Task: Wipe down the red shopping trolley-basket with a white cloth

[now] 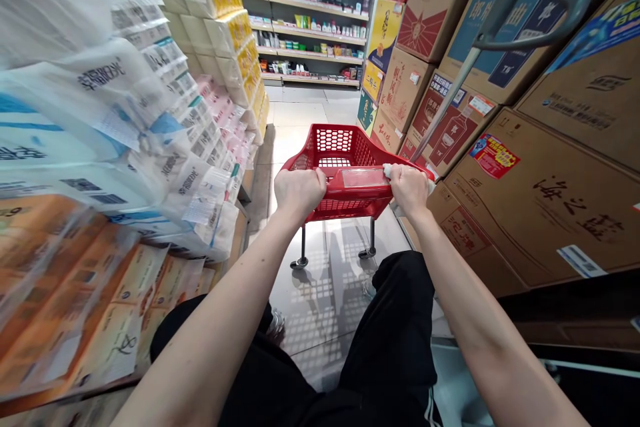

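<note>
A supermarket aisle: wrapped tissue packs stand left of the left grip, liquor cartons right of the right grip, stocked shelves ahead.

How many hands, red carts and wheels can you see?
Hands: 2 (left hand, right hand)
Red plastic shopping carts: 1 (red plastic shopping cart)
Wheels showing: 2 (left wheel, right wheel)
Total: 5

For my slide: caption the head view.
Left hand, right hand grip a red plastic shopping cart beside brown cardboard cartons.
</note>
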{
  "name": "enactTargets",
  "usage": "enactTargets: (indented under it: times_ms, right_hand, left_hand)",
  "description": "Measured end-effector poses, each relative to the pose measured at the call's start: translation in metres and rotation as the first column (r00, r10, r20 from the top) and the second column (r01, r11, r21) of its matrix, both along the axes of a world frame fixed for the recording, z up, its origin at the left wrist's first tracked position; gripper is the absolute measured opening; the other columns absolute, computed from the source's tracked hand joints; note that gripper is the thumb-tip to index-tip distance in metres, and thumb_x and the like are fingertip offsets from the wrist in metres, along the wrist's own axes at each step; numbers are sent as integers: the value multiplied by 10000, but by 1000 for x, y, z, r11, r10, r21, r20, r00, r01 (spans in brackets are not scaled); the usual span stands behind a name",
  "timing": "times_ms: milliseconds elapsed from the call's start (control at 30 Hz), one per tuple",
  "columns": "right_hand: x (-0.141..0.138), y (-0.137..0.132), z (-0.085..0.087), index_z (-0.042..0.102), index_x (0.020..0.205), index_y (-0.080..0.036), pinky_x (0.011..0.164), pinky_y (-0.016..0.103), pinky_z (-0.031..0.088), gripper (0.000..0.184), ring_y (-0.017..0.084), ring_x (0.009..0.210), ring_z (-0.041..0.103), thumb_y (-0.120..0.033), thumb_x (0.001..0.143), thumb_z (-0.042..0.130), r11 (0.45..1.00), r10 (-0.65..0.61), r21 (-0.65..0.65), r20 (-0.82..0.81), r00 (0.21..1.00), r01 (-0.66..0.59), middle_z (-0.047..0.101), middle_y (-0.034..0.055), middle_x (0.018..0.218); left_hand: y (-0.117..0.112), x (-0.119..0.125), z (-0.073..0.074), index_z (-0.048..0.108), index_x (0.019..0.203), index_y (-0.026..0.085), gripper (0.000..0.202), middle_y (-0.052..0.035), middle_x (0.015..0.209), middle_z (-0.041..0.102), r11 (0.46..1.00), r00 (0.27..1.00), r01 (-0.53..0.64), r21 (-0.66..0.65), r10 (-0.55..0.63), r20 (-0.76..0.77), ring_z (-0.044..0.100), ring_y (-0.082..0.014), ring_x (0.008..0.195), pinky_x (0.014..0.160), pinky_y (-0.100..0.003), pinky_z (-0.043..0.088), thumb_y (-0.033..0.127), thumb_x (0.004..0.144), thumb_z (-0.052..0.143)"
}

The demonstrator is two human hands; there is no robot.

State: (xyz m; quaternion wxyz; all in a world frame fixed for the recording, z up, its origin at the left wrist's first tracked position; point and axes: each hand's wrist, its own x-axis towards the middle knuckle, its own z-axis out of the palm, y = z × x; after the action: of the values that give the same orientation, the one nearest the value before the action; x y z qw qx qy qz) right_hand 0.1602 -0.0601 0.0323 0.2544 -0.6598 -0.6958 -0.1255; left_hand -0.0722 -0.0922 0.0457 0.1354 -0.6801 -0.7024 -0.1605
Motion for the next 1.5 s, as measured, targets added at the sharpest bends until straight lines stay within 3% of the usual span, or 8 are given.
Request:
enactTargets:
  times_ms: [167, 400, 600, 733, 833, 1100, 1367, 1500]
  right_hand:
    - [-8, -7, -5, 614, 983, -167, 796, 299, 295, 412, 195, 898, 586, -291, 960, 222, 992, 86, 93, -56, 995, -81, 672, 86, 955]
    - [21, 3, -5, 620, 812, -189, 719, 279, 305, 433, 179, 754, 584, -324, 959, 236, 978, 201, 44, 62, 978, -204, 672, 49, 796]
    - [37, 18, -4, 623, 807, -197, 658, 287, 298, 411, 181, 694, 560, -332, 945, 260, 974, 226, -20, 111, 968, -225, 679, 41, 787]
    - [44, 28, -6, 600, 749, -187, 776, 312, 322, 396, 193, 794, 552, -277, 927, 259, 955, 294, 9, 129, 947, -297, 669, 56, 803]
    - [45, 32, -13, 584, 737, -190, 868, 345, 313, 372, 207, 885, 539, -265, 917, 268, 958, 267, 88, 78, 961, -273, 655, 66, 825]
    - [-7, 8, -29, 586, 907, -169, 943, 420, 286, 418, 242, 1000, 515, -289, 954, 188, 972, -29, 222, -227, 973, 81, 633, 123, 950]
    - [-50, -20, -21, 564, 1097, -173, 1002, 434, 264, 468, 230, 1109, 493, -308, 971, 135, 965, 43, 263, -212, 976, 15, 598, 128, 1128]
    - [-58, -17, -10, 561, 1117, -151, 966, 413, 306, 460, 239, 1118, 489, -309, 974, 153, 980, 101, 187, -203, 974, -62, 579, 147, 1170]
  left_hand:
    - [-1, -5, 0, 733, 803, 82, 681, -166, 747, 696, 1000, 1000, 8, 5, -8, 11, 647, -276, 775, 723, -395, 374, 365, 902, 121]
    - [-3, -20, 1, 734, 787, 94, 701, -164, 754, 697, 1000, 1000, 26, 6, -26, -15, 646, -288, 772, 678, -382, 375, 396, 902, 112]
    - [-3, -29, 1, 735, 795, 102, 701, -167, 773, 698, 1000, 1000, 10, -7, -10, -5, 644, -291, 778, 665, -379, 373, 411, 898, 114]
    - [-2, -31, 1, 734, 799, 92, 712, -178, 774, 696, 1000, 1000, 9, -4, -9, -5, 643, -298, 780, 672, -387, 372, 413, 898, 106]
    - [-2, -30, 0, 733, 808, 86, 717, -180, 775, 695, 1000, 1000, 11, -4, -11, 6, 642, -294, 793, 690, -386, 370, 409, 901, 99]
    - [-4, -22, -2, 730, 840, 78, 727, -183, 781, 693, 1000, 999, -22, 10, 21, 24, 637, -294, 785, 700, -395, 369, 387, 900, 75]
    - [-5, -23, -1, 728, 852, 77, 703, -183, 795, 691, 1000, 1000, -18, -8, 18, 25, 633, -286, 814, 749, -403, 367, 373, 896, 92]
    - [-6, -23, -1, 732, 852, 103, 692, -166, 813, 695, 1000, 999, 3, -19, -2, 48, 631, -286, 826, 748, -399, 371, 403, 894, 109]
